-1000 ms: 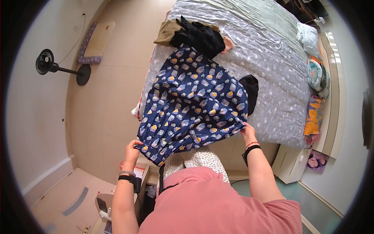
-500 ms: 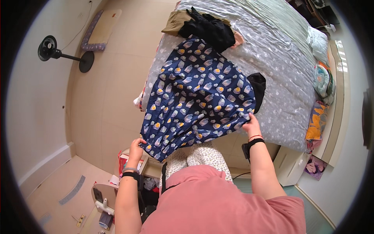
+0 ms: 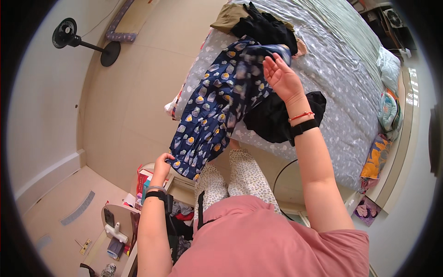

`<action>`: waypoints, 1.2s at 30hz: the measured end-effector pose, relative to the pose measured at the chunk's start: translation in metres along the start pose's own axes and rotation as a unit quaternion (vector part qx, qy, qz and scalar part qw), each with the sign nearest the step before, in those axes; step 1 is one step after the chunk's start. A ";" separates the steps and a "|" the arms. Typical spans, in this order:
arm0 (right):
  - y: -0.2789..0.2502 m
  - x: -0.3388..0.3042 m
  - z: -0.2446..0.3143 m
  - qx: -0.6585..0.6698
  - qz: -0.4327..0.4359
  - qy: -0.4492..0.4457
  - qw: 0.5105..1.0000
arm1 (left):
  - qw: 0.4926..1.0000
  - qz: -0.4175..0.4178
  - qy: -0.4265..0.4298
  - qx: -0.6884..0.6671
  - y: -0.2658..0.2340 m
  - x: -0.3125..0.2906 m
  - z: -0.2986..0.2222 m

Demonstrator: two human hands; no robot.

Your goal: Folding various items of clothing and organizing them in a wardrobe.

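Note:
A navy garment (image 3: 203, 111) printed with small white and yellow motifs runs from the bed's near edge down toward my legs. My left hand (image 3: 162, 167) is closed on its near left corner. Part of the garment is folded over on itself, and its far right part is smeared by motion. My right hand (image 3: 282, 79) is by that far end, palm upward with fingers stretched out and apart, gripping nothing that I can see. Just below the right hand, a black garment (image 3: 272, 117) lies on the bed's near edge, partly covered by the navy one.
Black (image 3: 265, 27) and tan clothes (image 3: 229, 17) are heaped farther up the grey patterned bed (image 3: 341, 101). A standing fan (image 3: 64, 33) is at the left wall. An open drawer (image 3: 182, 187) with clutter lies beside my left forearm. Folded fabrics (image 3: 376, 157) line the right side.
My right hand has moved away from me and opened, swinging the garment's right side leftward and over itself. More of the black garment now shows. My left hand keeps its grip.

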State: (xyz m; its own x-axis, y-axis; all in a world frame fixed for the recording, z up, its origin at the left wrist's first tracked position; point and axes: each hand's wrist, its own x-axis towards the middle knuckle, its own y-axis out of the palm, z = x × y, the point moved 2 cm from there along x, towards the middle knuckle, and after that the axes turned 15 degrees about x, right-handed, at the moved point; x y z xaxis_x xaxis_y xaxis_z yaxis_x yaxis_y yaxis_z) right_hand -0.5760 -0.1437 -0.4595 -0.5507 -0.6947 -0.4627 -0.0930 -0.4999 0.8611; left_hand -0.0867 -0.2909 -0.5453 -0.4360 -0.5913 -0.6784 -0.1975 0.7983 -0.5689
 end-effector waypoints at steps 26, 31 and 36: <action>-0.186 -0.050 -0.204 -0.466 -0.006 0.156 0.871 | 0.943 0.165 0.019 -0.288 -0.016 0.034 -0.128; -0.196 -0.049 -0.172 -0.239 -0.284 0.175 0.912 | 0.959 0.133 0.110 -0.224 0.003 0.081 -0.226; -0.212 -0.048 -0.159 -0.217 -0.327 0.058 0.918 | 0.969 0.055 0.094 -0.223 0.030 0.106 -0.238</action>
State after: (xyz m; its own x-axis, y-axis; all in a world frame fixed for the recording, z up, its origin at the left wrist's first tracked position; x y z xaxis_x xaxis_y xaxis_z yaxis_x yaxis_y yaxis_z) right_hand -0.3980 -0.0863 -0.6536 -0.4000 -0.2110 -0.8919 -0.0182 -0.9711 0.2379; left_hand -0.3479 -0.3023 -0.5234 -0.6190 -0.5028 -0.6033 -0.4822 0.8497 -0.2135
